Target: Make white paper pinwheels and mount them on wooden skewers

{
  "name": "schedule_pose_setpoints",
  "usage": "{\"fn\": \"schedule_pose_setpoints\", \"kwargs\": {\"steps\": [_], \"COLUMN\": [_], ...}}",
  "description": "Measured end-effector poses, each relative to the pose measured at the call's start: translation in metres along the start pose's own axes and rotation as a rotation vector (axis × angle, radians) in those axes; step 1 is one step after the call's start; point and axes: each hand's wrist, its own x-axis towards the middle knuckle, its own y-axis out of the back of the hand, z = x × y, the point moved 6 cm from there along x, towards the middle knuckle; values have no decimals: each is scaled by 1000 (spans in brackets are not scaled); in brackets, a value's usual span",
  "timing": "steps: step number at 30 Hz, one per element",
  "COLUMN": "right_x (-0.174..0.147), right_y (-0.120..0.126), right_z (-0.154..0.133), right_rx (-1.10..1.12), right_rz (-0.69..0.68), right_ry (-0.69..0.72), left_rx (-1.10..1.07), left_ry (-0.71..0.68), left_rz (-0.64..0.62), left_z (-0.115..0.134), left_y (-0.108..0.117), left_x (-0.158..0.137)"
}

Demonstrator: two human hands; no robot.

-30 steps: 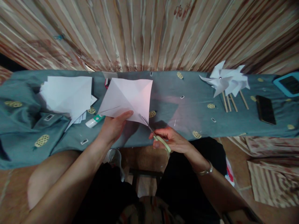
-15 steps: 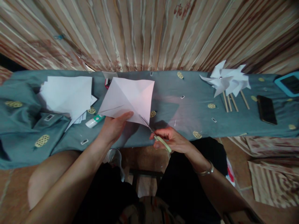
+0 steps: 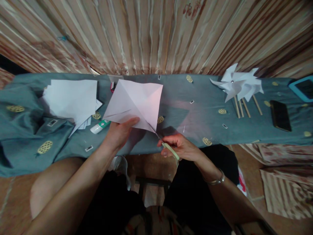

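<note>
A square white sheet of paper with diagonal creases is held up over the cloth. My left hand grips its near edge, thumb on top and the other fingers hidden beneath. A slit runs in from the sheet's left corner. At the near right corner, the blades of green-handled scissors lie along the diagonal crease in the paper. My right hand is closed on the scissors' handles. Just left of my left hand lies a white and green glue stick.
A stack of white paper lies at the left. White paper pinwheels on wooden sticks rest at the right, beside a dark phone and a blue-framed device. A small red item shows behind the sheet. Striped curtain hangs behind.
The scissor blades look closer together at the sheet's near right corner. Both hands stay almost in place; the whole view has shifted very slightly.
</note>
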Motion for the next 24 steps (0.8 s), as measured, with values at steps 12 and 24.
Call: {"fn": "schedule_pose_setpoints", "kwargs": {"steps": [12, 24], "right_x": [2, 0], "right_y": [0, 2], "right_z": [5, -3], "right_rx": [62, -57], "right_rz": [24, 43], "right_ry": [-31, 62], "left_rx": [36, 41], "left_ry": [16, 43], "left_rz": [-11, -22], "left_z": [-1, -10], "left_y": [1, -1], "left_x": [0, -4]}}
